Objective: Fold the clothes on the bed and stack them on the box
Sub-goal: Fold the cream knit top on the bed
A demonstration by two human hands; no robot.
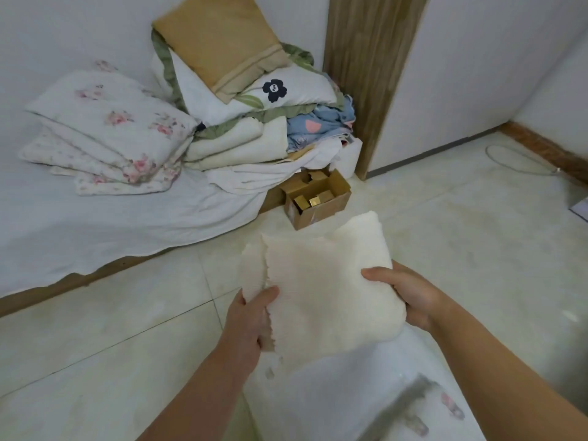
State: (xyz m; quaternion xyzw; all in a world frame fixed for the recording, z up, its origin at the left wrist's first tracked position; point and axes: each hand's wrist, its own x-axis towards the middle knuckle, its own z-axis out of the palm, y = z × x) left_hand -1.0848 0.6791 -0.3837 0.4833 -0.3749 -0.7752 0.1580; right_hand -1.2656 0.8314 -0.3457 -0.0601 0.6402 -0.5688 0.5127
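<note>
My left hand (251, 316) and right hand (407, 291) grip the folded cream garment (321, 281) by opposite edges. I judge its loose left layers could slip open if either grip slackens.

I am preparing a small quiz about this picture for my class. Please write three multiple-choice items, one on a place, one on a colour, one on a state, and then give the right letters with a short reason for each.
1. Where is the open cardboard box?
A. on the floor by the corner of the bed
B. on top of the pillows
C. in the person's hands

2. What colour is the folded cloth being held?
A. dark blue
B. cream white
C. red

3. How is the folded cloth held?
A. by the left hand alone
B. it lies loose on the floor
C. by both hands, one at each side

Answers:
1 A: the box stands on the tiles next to the bed.
2 B: its fabric is pale cream.
3 C: the left hand and the right hand each have a grip on one edge.
</note>
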